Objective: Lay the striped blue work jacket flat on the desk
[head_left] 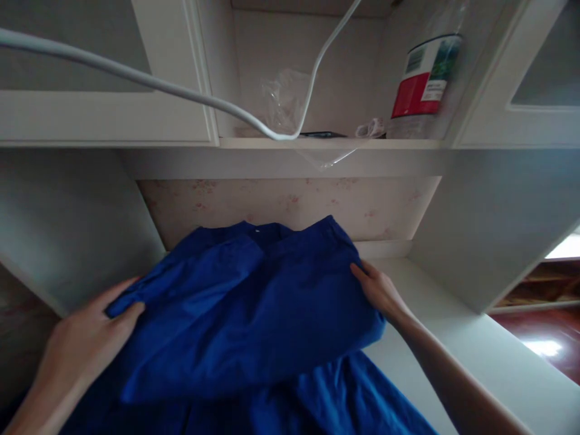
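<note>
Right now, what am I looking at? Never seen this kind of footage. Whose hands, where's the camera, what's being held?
There is one picture, taken by a camera worn on a person's head, looking forward and down. No machine: the two bare hands are the wearer's own. The left hand grips one edge of a blue garment, and the right hand holds the opposite edge. The cloth lies spread on a white desk surface set in a recess. Above it, a shelf carries a clear bottle with a red label and some crumpled clear plastic. A white cable hangs across the top of the view.
</note>
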`<state>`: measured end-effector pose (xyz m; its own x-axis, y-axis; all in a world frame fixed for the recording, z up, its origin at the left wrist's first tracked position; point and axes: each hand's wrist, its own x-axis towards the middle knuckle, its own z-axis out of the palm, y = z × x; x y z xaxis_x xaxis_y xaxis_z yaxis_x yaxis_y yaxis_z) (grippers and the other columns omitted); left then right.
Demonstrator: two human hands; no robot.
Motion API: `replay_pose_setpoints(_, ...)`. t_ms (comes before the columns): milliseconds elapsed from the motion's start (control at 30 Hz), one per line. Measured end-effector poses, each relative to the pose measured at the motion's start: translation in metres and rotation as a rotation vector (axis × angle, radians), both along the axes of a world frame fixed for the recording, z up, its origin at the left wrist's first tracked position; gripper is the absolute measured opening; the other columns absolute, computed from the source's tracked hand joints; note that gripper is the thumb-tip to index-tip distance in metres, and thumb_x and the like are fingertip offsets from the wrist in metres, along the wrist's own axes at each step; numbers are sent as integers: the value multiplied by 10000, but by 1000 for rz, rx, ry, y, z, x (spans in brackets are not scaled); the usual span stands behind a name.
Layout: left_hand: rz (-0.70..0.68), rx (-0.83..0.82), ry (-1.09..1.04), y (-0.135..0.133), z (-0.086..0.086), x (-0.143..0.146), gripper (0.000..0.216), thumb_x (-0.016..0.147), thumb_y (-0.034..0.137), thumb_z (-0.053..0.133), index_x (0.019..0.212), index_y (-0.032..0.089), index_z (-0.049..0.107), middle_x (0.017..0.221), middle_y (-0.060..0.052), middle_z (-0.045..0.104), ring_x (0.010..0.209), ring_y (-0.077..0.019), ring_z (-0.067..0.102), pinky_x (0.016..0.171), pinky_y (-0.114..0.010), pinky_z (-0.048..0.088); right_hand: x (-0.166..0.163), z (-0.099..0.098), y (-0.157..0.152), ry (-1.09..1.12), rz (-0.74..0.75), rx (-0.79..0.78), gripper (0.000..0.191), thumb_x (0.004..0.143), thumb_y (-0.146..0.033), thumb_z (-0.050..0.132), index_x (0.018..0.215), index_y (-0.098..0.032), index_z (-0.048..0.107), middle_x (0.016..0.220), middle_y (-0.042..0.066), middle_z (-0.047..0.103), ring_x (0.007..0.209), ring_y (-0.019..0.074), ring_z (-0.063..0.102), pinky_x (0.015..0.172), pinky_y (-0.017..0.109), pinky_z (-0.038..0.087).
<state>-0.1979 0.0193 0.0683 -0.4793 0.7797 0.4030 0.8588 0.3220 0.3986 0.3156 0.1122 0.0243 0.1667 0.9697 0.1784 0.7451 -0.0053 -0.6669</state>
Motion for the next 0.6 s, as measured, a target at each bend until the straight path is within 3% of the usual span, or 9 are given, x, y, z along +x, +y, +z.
replay_pose_setpoints(67, 117, -19, 201, -2, -15, -38, 487, 840, 406, 462, 1254, 195, 608, 1245, -96, 645, 1054, -363, 628, 907, -523, 507, -33, -25, 13, -43, 101, -53, 336, 916, -369, 460, 1068, -204, 711, 1178, 100, 662, 1096, 240, 616, 966, 328, 434)
replay_pose_setpoints(133, 100, -64, 285, -3, -39, -55, 485, 859, 378, 435, 1284, 189, 570, 1330, -106, 591, 1140, -349, 588, 980, -502, 465, -66, -54, 25, -50, 142, -96, 310, 873, -305, 523, 1085, -170, 705, 1206, 126, 640, 1099, 240, 612, 996, 328, 419)
replay_pose_setpoints(233, -7, -179, 217, 0, -83, -56, 572, 885, 513, 403, 1289, 139, 559, 1285, -136, 633, 1153, -313, 603, 1003, -421, 461, -112, -89, 38, -33, 162, -141, 479, 887, -373, 529, 1293, -124, 582, 1303, 170, 584, 1161, 264, 583, 1017, 366, 415)
replay_pose_setpoints(300, -40, -241, 177, 3, -109, -52, 709, 854, 614, 415, 1309, 86, 542, 1279, -180, 636, 1170, -341, 597, 980, -444, 475, -136, -100, 43, -11, 197, -145, 535, 873, -395, 559, 1341, -134, 539, 1326, 164, 574, 1196, 277, 559, 1025, 390, 410)
replay_pose_setpoints(367, -62, -282, 167, 6, -126, -50, 661, 849, 595, 425, 1268, 111, 587, 1242, -177, 662, 1123, -378, 618, 916, -503, 497, -151, -102, 45, 16, 224, -132, 493, 846, -345, 589, 1303, -160, 572, 1308, 153, 586, 1210, 303, 539, 1036, 441, 391)
replay_pose_setpoints(433, -92, -277, 170, 7, -133, -52, 481, 883, 488, 398, 1141, 184, 667, 1166, -123, 708, 1018, -352, 669, 871, -491, 510, -154, -95, 45, 62, 237, -104, 394, 851, -291, 551, 1218, -167, 627, 1282, 156, 594, 1230, 325, 511, 1059, 496, 350)
replay_pose_setpoints(500, -132, -232, 155, 4, -131, -59, 418, 914, 421, 353, 1063, 220, 687, 1157, -80, 718, 986, -287, 689, 901, -420, 507, -148, -83, 42, 141, 273, -68, 341, 869, -273, 495, 1148, -161, 656, 1257, 153, 603, 1245, 308, 494, 1090, 484, 317)
replay_pose_setpoints(600, -151, -110, 106, -17, -120, -80, 468, 927, 479, 323, 1133, 221, 655, 1253, -55, 679, 1126, -224, 642, 991, -315, 474, -125, -62, 24, 297, 388, -47, 371, 889, -362, 463, 1153, -176, 646, 1219, 117, 635, 1173, 255, 556, 1051, 403, 389)
